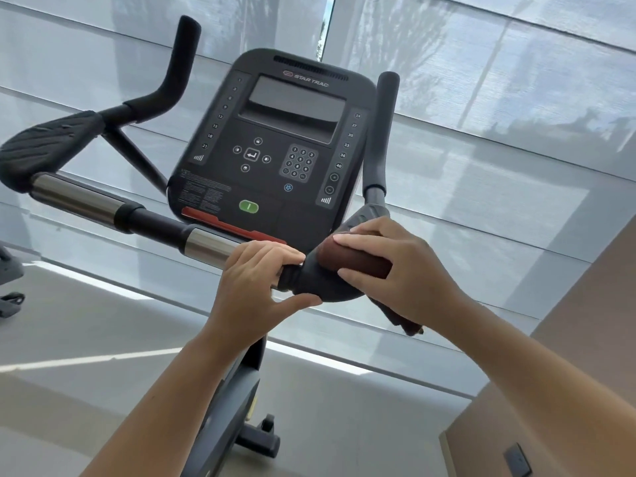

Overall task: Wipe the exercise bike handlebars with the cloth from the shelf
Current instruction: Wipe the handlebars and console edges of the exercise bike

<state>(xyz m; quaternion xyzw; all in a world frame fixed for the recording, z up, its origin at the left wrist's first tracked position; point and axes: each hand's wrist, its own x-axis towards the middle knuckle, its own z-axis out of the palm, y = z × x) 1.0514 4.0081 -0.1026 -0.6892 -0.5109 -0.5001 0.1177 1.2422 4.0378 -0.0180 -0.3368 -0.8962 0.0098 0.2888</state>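
The person's left hand [254, 284] is on the crossbar of the handlebars [151, 222], its fingers [275, 254] curled close together over the top of the black tube just past the nearer chrome sleeve [210, 246], with the thumb stretched out underneath towards the right. The right hand [399, 270] is just beside it on the right-hand elbow pad [320, 282], holding a dark reddish-brown cloth [358, 261] wrapped over the pad. The upper fingers [358, 241] lie over the top of the cloth and another comes round from below, so the cloth is clamped between them against the pad. The cloth sits as a rolled band, its long axis following the crossbar, and one loose end hangs down below the right wrist. The crossbar itself runs on a slant from the left elbow pad [44, 149], higher and further off on the left, down to the hands. The two upright grips rise either side of the console [275, 139], the left one [179, 63] bent, the right one [385, 132] fairly straight. The console faces the person, its screen dark, with a green button low on its face. Behind the bike hang pale roller blinds [481, 98] over the windows, and below the hands the bike's frame [227, 390] drops to a grey floor [103, 321].
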